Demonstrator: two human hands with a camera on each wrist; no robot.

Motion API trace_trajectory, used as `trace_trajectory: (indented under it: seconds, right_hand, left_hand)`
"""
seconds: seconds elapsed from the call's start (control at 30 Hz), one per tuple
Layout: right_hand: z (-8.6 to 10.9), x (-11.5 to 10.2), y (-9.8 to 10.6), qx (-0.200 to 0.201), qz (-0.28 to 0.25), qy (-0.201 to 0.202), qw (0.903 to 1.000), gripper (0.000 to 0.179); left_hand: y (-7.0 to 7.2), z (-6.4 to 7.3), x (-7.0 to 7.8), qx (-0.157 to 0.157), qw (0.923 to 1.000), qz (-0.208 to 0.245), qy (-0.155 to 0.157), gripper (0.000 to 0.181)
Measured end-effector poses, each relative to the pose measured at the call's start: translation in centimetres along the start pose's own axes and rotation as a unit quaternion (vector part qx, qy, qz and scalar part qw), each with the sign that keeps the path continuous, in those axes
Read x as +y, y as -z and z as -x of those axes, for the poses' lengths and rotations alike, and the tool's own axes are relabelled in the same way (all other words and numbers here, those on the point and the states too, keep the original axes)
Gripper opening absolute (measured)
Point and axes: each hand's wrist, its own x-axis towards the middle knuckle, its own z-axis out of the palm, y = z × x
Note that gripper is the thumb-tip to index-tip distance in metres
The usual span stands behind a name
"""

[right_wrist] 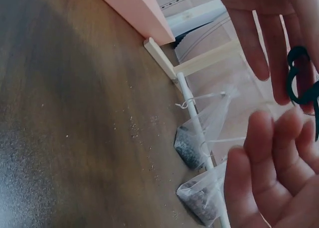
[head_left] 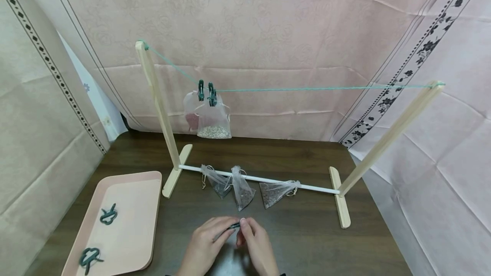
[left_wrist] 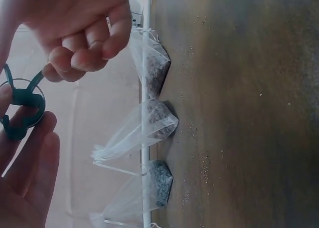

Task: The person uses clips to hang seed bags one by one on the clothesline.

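Note:
A dark green spring clip (head_left: 234,225) with a wire ring (left_wrist: 44,104) is held between both hands above the table, near its front. My left hand (head_left: 209,240) grips the clip's body between thumb and fingers. At the other side, my right hand (head_left: 256,242) pinches the end of one clip arm, fingers curled. Beyond the hands, three sheer drawstring bags lean over the white rod: the left bag (head_left: 219,184) with blue-green grains (right_wrist: 187,147), the middle bag (head_left: 241,191), and the right bag (head_left: 274,193) with brownish contents.
Two wooden posts (head_left: 159,101) (head_left: 391,135) carry a green string (head_left: 291,89). On it two clips (head_left: 201,90) (head_left: 212,94) hold sheer bags (head_left: 215,122). A pink tray (head_left: 130,229) at left bears two more clips (head_left: 109,214) (head_left: 89,259). Crumbs dot the table (left_wrist: 239,138).

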Motion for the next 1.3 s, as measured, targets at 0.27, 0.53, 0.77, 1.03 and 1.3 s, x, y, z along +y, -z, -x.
trace_trajectory:
  seconds: [0.27, 0.53, 0.77, 1.03, 1.3]
  right_hand:
    - [-0.3, 0.8, 0.1, -0.004, -0.012, -0.004, 0.9999, 0.042]
    - [-0.3, 1.0, 0.3, 0.004, -0.057, -0.01, 0.9983, 0.045]
    - [0.0, 0.8, 0.2, 0.021, -0.07, -0.032, 0.9969, 0.055]
    - [0.0, 0.7, 0.3, 0.008, -0.089, -0.053, 0.9946, 0.052]
    - [0.2, 0.8, 0.3, -0.011, -0.116, -0.051, 0.9919, 0.047]
  left_hand:
    - [0.0, 0.2, -0.6, -0.002, 0.999, 0.003, 0.044, 0.031]
    - [-0.2, 0.5, -1.1, 0.022, 0.9944, 0.014, 0.102, 0.025]
    - [-0.3, 0.5, -1.3, 0.028, 0.9935, 0.029, 0.107, 0.018]
    - [-0.3, 0.7, -1.1, 0.031, 0.992, 0.042, 0.115, 0.014]
    - [-0.3, 0.8, -1.2, 0.032, 0.9897, 0.045, 0.132, 0.015]
